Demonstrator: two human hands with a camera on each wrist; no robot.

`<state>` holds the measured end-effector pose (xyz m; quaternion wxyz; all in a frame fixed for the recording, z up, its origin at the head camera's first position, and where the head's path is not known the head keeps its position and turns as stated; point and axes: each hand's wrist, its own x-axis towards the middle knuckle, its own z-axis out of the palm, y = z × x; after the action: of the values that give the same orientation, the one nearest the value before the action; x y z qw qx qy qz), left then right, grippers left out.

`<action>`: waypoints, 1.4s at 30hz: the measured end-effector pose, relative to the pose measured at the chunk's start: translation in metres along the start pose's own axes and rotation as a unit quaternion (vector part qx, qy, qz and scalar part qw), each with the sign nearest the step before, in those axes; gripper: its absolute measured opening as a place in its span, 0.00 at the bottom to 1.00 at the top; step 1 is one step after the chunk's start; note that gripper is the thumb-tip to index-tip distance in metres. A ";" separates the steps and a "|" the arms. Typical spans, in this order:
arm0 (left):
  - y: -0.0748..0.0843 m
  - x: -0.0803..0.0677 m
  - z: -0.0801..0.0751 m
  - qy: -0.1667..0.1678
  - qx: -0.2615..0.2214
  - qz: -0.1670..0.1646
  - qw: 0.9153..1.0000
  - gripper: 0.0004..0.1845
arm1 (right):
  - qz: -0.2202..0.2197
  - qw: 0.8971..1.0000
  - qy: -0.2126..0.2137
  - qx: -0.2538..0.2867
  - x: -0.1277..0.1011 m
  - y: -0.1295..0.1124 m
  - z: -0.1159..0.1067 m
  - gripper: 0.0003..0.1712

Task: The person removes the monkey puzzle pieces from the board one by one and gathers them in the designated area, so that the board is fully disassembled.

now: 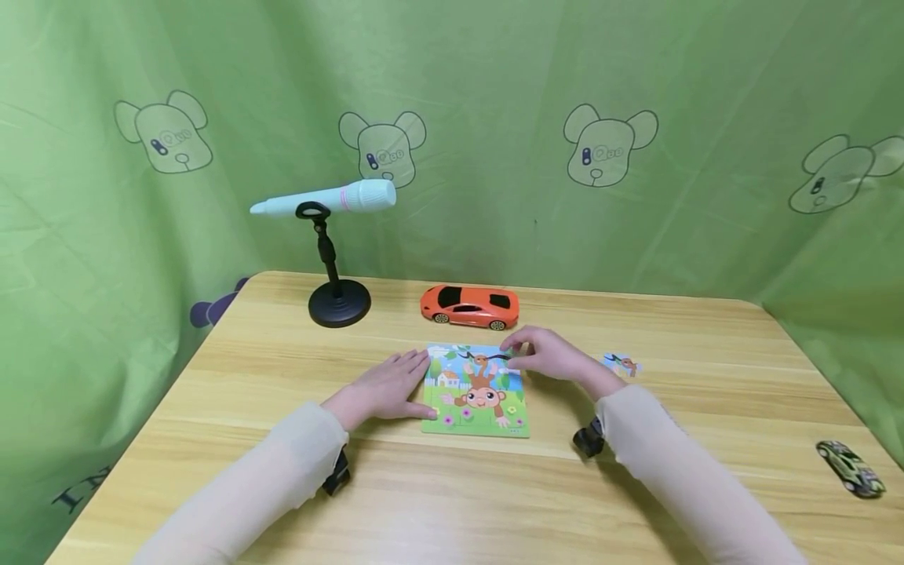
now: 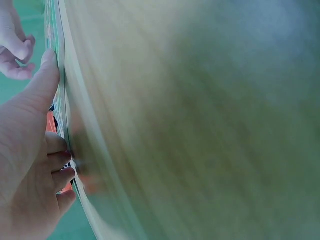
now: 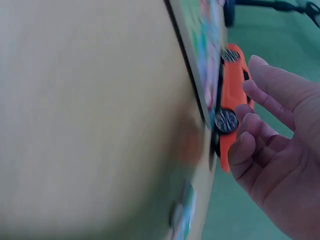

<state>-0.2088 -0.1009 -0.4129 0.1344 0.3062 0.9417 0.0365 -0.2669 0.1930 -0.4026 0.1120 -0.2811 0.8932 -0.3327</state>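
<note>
A small picture puzzle board (image 1: 479, 402) with a cartoon monkey lies flat on the wooden table (image 1: 452, 494). My left hand (image 1: 388, 386) rests flat on the table with straight fingers against the board's left edge (image 2: 62, 95), the thumb along its near corner. At the board's far right corner my right hand (image 1: 547, 355) touches the picture with loosely bent fingertips. In the right wrist view the right hand's fingers (image 3: 260, 130) are relaxed and hold nothing. A loose puzzle piece (image 1: 621, 364) lies to the right of that hand.
An orange toy car (image 1: 469, 306) stands just behind the puzzle. A pale pen-shaped device (image 1: 325, 200) rests on a black stand (image 1: 339, 303) at the back left. A green toy car (image 1: 850, 468) sits near the table's right edge. Green cloth hangs around.
</note>
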 end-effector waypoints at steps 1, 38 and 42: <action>0.000 0.000 0.000 -0.001 0.001 -0.001 1.000 0.50 | -0.004 1.000 -0.006 -0.004 0.002 -0.001 0.004 0.16; -0.001 0.000 0.000 0.000 -0.006 0.001 1.000 0.50 | 0.025 0.998 -0.033 -0.040 0.007 -0.015 0.027 0.07; 0.000 0.000 0.000 0.001 -0.006 0.001 1.000 0.50 | 0.024 0.998 -0.032 -0.046 0.007 -0.015 0.027 0.08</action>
<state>-0.2086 -0.1011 -0.4128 0.1348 0.3066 0.9413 0.0427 -0.2555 0.1655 -0.4131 0.1353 -0.2747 0.9100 -0.2794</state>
